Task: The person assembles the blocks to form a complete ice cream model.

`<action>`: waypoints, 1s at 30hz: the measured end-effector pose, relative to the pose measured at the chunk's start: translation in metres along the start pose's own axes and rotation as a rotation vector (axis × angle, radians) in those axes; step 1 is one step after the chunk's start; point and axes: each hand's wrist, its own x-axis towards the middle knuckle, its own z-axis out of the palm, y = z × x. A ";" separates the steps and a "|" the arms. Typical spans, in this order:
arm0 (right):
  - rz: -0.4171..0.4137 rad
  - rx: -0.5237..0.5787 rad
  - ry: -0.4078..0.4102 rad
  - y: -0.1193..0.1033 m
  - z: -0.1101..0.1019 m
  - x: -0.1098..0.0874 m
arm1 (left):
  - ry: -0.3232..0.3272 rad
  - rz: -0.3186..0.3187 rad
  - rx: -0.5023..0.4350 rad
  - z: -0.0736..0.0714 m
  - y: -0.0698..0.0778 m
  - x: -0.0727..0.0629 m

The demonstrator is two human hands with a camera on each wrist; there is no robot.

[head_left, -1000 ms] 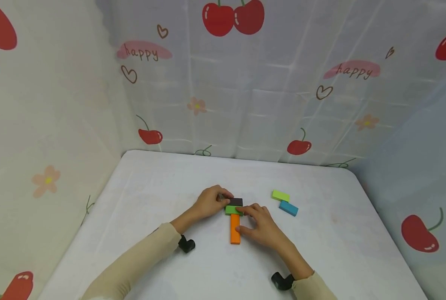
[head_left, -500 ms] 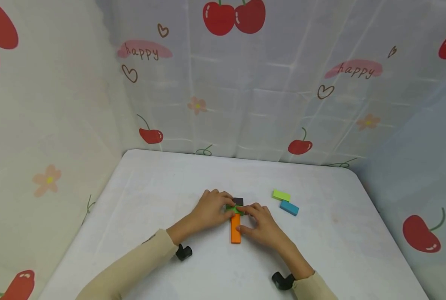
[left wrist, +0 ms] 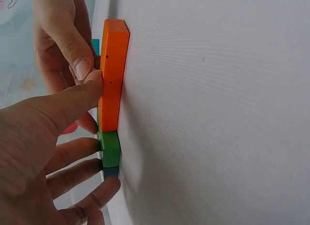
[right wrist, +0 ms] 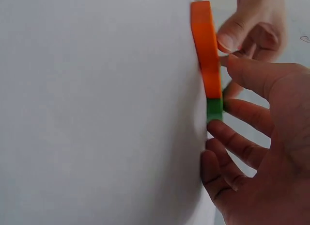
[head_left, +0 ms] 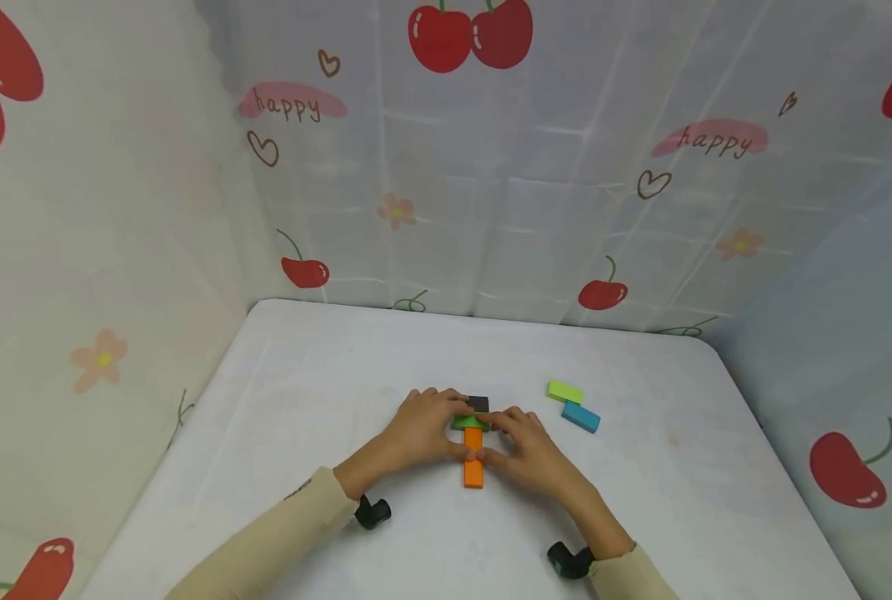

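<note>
On the white table, a long orange block points toward me. Its far end meets a green block lying crosswise, with a black block just beyond. My left hand touches the blocks from the left: its thumb is at the orange block, its other fingers beside the green block and the dark one. From the right, my right hand sets its thumb against the orange block and its index finger on the green one. The thumbs nearly meet over the orange block.
A lime-green block and a blue block lie touching at the back right of the table. Curtains printed with cherries hang behind the table and along both sides.
My left hand has left the black block's left end and come nearer to me, its thumb sliding down to the orange block. My right hand has hardly moved.
</note>
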 end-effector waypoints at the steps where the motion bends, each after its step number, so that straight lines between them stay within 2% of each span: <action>1: 0.008 -0.004 -0.001 0.000 -0.002 0.000 | -0.001 -0.003 -0.003 0.000 0.000 0.000; 4: 0.035 -0.013 0.018 0.003 -0.011 -0.002 | 0.002 -0.009 -0.015 0.001 0.000 -0.001; 7: 0.065 -0.039 0.076 0.011 -0.022 -0.003 | -0.003 -0.015 -0.035 0.002 0.001 -0.001; 14: 0.068 -0.130 0.325 0.048 -0.052 -0.006 | -0.002 -0.023 -0.064 0.006 0.001 -0.001; 17: 0.107 -0.126 0.396 0.066 -0.064 -0.007 | -0.003 -0.027 -0.066 0.006 0.002 -0.001; 19: 0.146 -0.126 0.400 0.076 -0.071 -0.007 | -0.002 -0.028 -0.063 0.006 0.002 0.000; 22: 0.193 -0.120 0.363 0.086 -0.078 -0.004 | -0.002 -0.031 -0.057 0.005 0.002 0.000; 26: 0.229 -0.105 0.304 0.095 -0.080 0.002 | -0.005 -0.030 -0.059 0.003 0.002 -0.001; 30: 0.274 -0.080 0.285 0.099 -0.080 0.010 | -0.002 -0.022 -0.057 0.004 0.001 -0.001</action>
